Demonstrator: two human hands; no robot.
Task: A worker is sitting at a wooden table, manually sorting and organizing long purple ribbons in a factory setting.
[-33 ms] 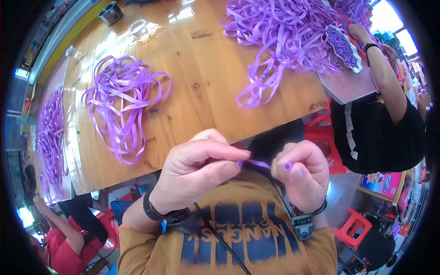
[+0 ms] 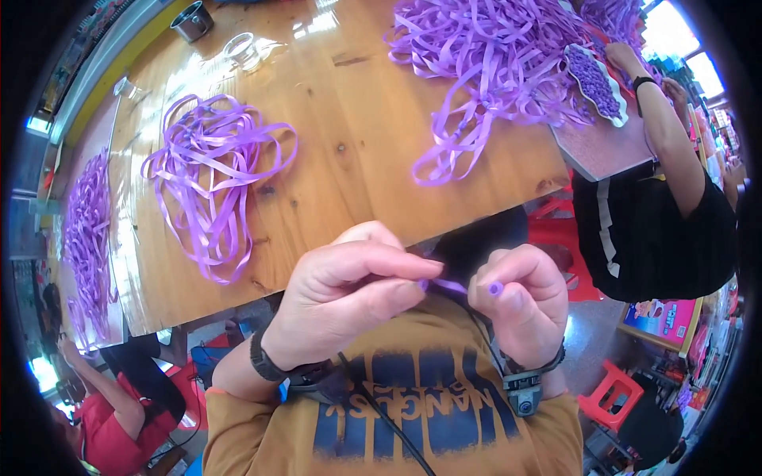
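Note:
In front of my chest, past the table's near edge, both hands are raised close together. My left hand [image 2: 349,282] pinches a thin purple ribbon [image 2: 450,285] between thumb and forefinger. The ribbon runs across the short gap into my right hand [image 2: 525,301], whose fingers are curled closed. A small round purple bead [image 2: 496,289] with a hole shows between its thumb and forefinger. Whether the ribbon passes through the bead is hidden by the fingers. A loose bundle of purple ribbon loops [image 2: 214,186] lies on the wooden table [image 2: 337,182], beyond my left hand.
A large heap of purple ribbons [image 2: 484,47] covers the far right, beside a white scalloped dish [image 2: 622,119] of purple beads. More ribbons [image 2: 86,238] lie at the far left. A metal cup [image 2: 192,22] and clear ring [image 2: 240,51] stand at the back. People sit at both sides.
My left hand has shifted very slightly right, toward my right hand. The bead and right hand have moved a touch left.

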